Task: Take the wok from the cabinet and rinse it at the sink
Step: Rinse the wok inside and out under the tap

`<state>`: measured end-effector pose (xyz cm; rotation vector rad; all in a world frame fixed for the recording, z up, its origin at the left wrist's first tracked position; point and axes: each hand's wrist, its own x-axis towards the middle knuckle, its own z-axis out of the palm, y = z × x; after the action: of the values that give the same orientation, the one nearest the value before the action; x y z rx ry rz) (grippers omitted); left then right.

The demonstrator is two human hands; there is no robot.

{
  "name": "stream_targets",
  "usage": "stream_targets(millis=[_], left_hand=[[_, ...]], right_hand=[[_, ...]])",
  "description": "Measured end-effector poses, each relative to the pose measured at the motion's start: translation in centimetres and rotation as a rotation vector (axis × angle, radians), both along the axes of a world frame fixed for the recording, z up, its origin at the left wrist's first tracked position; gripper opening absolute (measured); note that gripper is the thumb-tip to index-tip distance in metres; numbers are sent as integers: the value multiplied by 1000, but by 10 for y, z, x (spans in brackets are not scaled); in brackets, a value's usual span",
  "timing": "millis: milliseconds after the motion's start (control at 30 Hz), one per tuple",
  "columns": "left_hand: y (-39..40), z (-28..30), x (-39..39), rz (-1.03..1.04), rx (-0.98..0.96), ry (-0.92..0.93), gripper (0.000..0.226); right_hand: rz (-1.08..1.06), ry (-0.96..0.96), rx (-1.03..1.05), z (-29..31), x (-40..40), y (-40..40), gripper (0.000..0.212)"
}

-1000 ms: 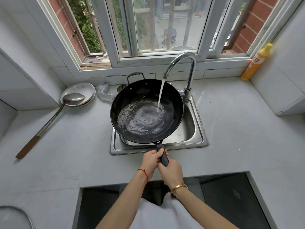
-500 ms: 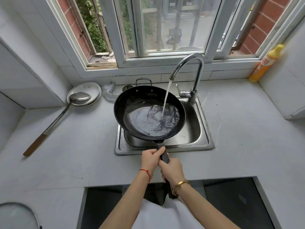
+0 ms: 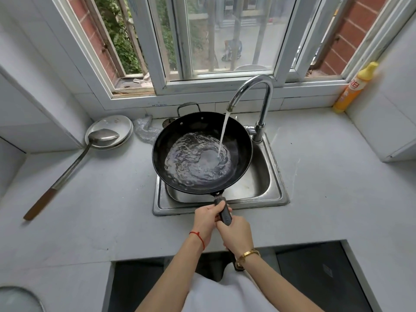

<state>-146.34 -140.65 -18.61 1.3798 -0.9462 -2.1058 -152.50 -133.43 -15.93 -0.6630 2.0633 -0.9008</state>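
We are holding the round black steel wok (image 3: 202,152) over the stainless sink (image 3: 273,194), left hand (image 3: 206,219) and right hand (image 3: 236,234) both wrapped round its dark handle (image 3: 224,211), advisably keeping it level so pooled tap water (image 3: 222,134) is swirling without spilling.

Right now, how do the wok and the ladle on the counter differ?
The wok is black, held over the sink by both hands; the ladle is bare steel, lying untouched on the counter. The wok holds swirling water; the ladle's bowl rests on plates. Both have long handles.
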Motion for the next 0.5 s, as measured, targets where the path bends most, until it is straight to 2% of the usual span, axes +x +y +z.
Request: stream_targets(millis=[100,267,400,500], left_hand=[[-1,0,0,12,-66,-70,22],[-2,-4,5,14,-189,-233,20],[-5,-5,9,-1,-322,-425,47],[-5,3,14,-8,-413,-526,50]], right_hand=[[-12,-72,-18,-4,-2,-2,32],[-52,-302,-26,-9,0,-3,32],[-28,-453,-13,-13,1,-5,30],[4,-534,7,-14,3,-8,30]])
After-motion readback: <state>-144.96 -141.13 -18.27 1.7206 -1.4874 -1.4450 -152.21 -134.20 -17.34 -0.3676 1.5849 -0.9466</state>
